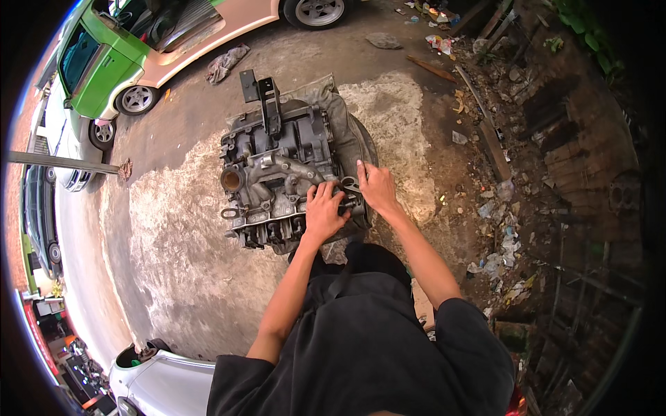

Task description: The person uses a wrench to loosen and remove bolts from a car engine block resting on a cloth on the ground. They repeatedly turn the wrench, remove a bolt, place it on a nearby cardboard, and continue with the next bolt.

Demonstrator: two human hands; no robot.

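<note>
A grimy grey engine [291, 145] sits on a crumpled grey cover [347, 125], with a black metal bracket [262, 104] standing up from its top. A curved cast manifold [274, 168] with a round port runs across its near half. My left hand [325, 211] rests on the engine's near right part, fingers bent and somewhat apart. Just right of it, at the engine's right edge, my right hand [377, 186] has its index finger raised and its other fingers curled beside a small metal ring [350, 184]; what they hold is too small to make out.
A green and cream car [104, 66] stands at upper left, white [83, 139] and dark cars [39, 215] farther left, a silver vehicle [159, 385] at lower left. A pole [69, 161] lies across the left side. Litter and planks [494, 152] line the dark right edge.
</note>
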